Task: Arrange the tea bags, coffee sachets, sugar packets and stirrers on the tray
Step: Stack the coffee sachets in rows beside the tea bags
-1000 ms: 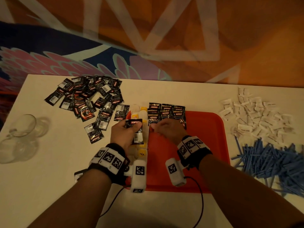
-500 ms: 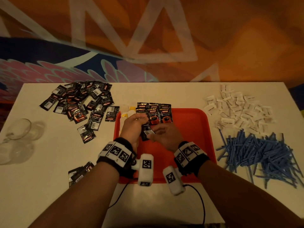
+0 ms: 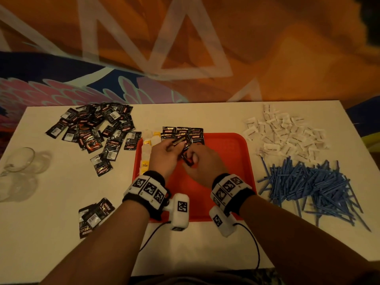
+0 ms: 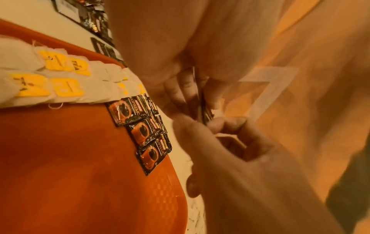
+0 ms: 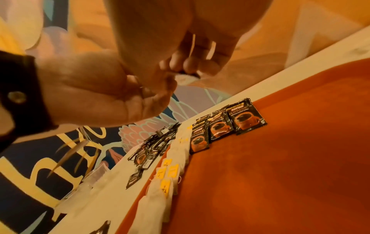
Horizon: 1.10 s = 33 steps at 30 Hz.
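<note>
Hands [image 3: 164, 155] [image 3: 200, 164] both pinch coffee sachets [image 3: 183, 146] above tray [image 3: 226, 153] (head view alone shows stirrers [image 3: 308, 186]).

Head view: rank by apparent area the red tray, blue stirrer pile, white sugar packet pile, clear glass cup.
1. Red plastic tray, though the hands hide part of it.
2. Blue stirrer pile.
3. White sugar packet pile, close to the stirrers; unsure.
4. Clear glass cup, smallest.

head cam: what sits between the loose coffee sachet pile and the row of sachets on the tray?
The column of tea bags along the left edge of the red tray, between the loose sachet pile and the sachet row. Head view shows it.
</note>
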Each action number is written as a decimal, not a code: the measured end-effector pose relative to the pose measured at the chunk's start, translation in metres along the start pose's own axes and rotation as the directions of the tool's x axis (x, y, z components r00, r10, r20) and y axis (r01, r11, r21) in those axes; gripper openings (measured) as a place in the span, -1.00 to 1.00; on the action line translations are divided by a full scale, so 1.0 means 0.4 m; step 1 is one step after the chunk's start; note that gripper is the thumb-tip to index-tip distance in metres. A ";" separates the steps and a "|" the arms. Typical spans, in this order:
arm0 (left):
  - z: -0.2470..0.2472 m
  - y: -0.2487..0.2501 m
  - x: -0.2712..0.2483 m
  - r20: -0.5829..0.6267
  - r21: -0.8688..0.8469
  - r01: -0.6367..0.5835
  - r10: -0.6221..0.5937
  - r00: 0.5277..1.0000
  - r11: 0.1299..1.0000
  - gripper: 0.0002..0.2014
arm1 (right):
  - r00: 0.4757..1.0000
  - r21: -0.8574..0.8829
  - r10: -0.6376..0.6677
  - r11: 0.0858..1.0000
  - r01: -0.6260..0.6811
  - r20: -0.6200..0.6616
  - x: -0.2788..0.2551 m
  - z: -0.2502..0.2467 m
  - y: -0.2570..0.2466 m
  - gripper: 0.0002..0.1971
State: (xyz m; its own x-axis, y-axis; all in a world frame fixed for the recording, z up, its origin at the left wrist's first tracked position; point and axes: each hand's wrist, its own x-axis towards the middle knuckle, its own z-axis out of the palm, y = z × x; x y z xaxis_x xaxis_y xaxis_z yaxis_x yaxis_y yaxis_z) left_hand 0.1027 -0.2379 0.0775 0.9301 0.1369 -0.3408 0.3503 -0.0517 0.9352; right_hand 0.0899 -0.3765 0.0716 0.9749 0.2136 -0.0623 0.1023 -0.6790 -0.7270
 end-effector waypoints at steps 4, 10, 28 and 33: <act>-0.012 -0.011 0.004 -0.058 -0.007 0.003 -0.003 0.998 1.000 -0.86 | 0.991 0.104 0.094 0.991 -0.084 -0.095 -0.003 -0.020 0.016 -0.71; -0.016 -0.011 -0.004 0.044 -0.196 0.109 -0.102 0.994 0.975 -0.90 | 0.966 0.254 0.252 0.932 -0.257 0.051 0.024 -0.043 0.017 -0.85; -0.052 -0.049 0.061 -0.061 -0.045 0.037 -0.040 0.997 0.998 -0.87 | 0.934 0.246 0.307 0.906 -0.345 0.183 0.064 0.024 0.009 -0.81; -0.071 -0.066 0.104 -0.065 0.310 0.034 -0.014 0.998 0.950 -0.81 | 0.903 0.082 0.407 0.904 -0.420 0.140 0.109 0.045 0.051 -0.79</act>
State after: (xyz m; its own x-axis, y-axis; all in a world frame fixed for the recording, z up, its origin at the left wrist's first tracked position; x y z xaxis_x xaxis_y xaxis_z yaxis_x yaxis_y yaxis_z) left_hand 0.1290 -0.2027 0.0412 0.9159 0.2016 -0.3472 0.3984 -0.3509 0.8474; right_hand 0.1309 -0.3683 0.0419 0.8940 0.0153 -0.4477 -0.3330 -0.6458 -0.6871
